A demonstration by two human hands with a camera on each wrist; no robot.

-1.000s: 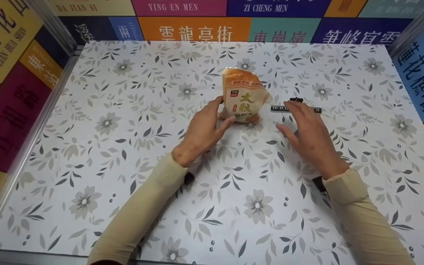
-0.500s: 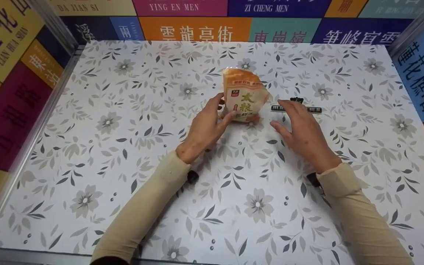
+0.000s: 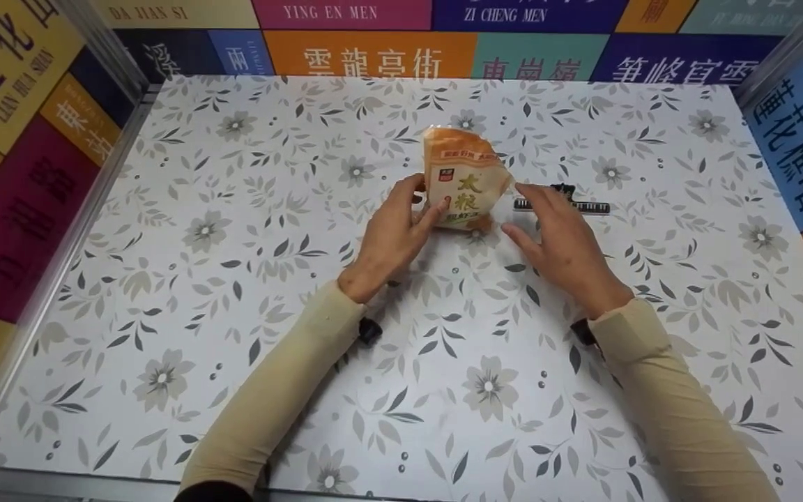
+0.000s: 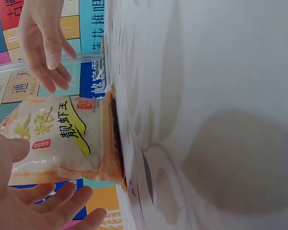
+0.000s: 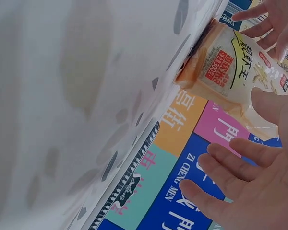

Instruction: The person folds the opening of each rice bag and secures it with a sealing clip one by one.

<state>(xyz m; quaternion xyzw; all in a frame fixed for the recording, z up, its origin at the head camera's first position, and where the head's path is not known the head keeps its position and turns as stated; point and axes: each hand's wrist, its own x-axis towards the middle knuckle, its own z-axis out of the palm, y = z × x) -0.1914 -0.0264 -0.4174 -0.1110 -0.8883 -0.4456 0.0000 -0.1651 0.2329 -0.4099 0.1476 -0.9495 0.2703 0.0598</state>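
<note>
Head view: fingers of the left hand point(image 3: 391, 233) and right hand point(image 3: 569, 244) are spread apart at either side of an orange-and-cream packet point(image 3: 472, 178), stood upright on the floral tabletop point(image 3: 429, 418); contact cannot be told. A keyboard-patterned strip point(image 3: 595, 208) is partly hidden by the right hand.

From my remote seat I count two hands — one left hand point(image 3: 389, 233), one right hand point(image 3: 570, 252) — and two sleeves point(image 3: 283, 380), with two dark wrist pieces point(image 3: 369, 332), one per cuff. I see one bag point(image 3: 468, 174), one piano-key strip point(image 3: 594, 208) and one black piece point(image 3: 563, 188); whether those last two are joined as one, I cannot tell. I count one cloth point(image 3: 436, 439) and three lettered walls point(image 3: 370, 19).
</note>
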